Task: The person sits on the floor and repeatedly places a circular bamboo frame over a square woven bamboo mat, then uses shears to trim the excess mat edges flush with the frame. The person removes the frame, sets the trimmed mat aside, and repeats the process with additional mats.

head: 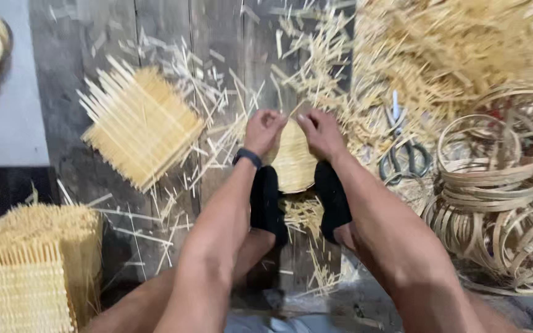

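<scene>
My left hand (263, 131) and my right hand (321, 132) both grip the far rim of a small round woven bamboo basket (294, 163) on the wooden floor. Its near side sits between my two feet in black socks (266, 200). A dark band is on my left wrist (247, 157). The fingers of both hands curl over the basket's edge, close together.
A square woven bamboo mat (140, 123) lies to the left, more mats (26, 265) stacked at the lower left. Scissors (402, 157) lie to the right beside a pile of bamboo hoops (495, 203). Loose strips (451, 49) heap at the top right; offcuts litter the floor.
</scene>
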